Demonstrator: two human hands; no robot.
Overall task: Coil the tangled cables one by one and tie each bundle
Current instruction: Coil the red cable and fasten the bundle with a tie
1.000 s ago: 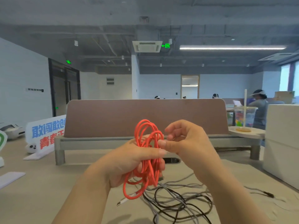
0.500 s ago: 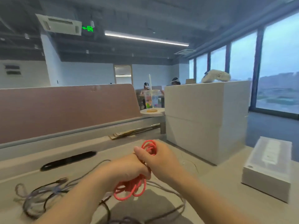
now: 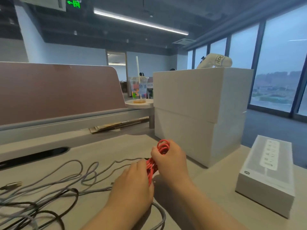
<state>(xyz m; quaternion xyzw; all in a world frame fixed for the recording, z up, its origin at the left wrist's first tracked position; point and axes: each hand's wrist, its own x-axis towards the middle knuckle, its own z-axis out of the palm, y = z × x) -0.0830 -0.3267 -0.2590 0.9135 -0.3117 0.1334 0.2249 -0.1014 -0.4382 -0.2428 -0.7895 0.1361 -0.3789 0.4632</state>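
Observation:
A coiled red cable (image 3: 160, 149) is held low over the desk between both hands. My right hand (image 3: 171, 159) grips the upper loops, its fingers curled round them. My left hand (image 3: 134, 183) holds the lower part of the bundle from the left; its fingers hide most of that end. Loose grey cables (image 3: 83, 173) and a black cable (image 3: 54, 213) lie tangled on the beige desk (image 3: 103, 151) to the left. A gold plug (image 3: 14, 184) lies at the far left.
Two stacked white boxes (image 3: 199, 113) stand just right of my hands, with a white controller (image 3: 214, 61) on top. A white power-strip box (image 3: 269, 171) sits at the right edge. A brown divider (image 3: 58, 90), a cable slot (image 3: 33, 156) and a drink cup (image 3: 138, 87) lie behind.
My view has swung right and down. Both hands have lowered the red bundle from chest height to just above the desk, and the bundle looks tighter.

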